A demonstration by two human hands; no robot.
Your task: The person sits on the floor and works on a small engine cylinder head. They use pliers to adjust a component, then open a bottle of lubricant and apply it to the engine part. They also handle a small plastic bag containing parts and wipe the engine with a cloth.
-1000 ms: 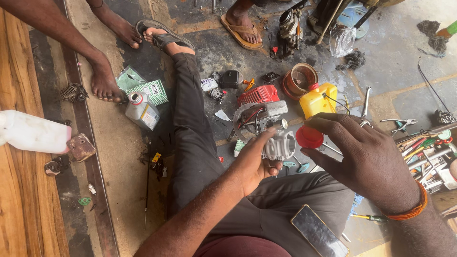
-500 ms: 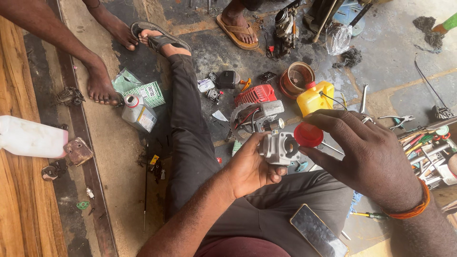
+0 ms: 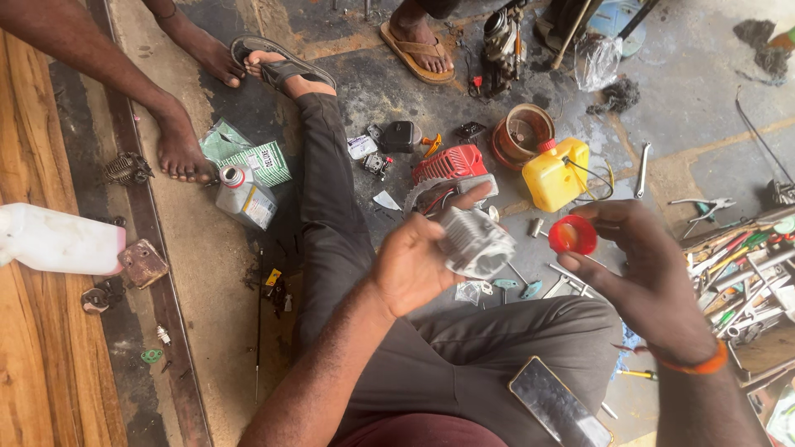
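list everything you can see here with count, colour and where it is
finned engine part: 1, grey metal, held up over the lap
round cap: 1, red, in the fingertips at centre right
fuel tank: 1, yellow, on the floor beyond the cap
engine cover: 1, red, floor at centre
round pot: 1, brown, next to the tank
tin can: 1, grey, floor left of the leg
plastic bottle: 1, white, far left
phone: 1, dark, on the thigh
hand tools: many, mixed colours, right edge
other people's feet: three, top
left hand: holds the finned part
right hand: holds the cap
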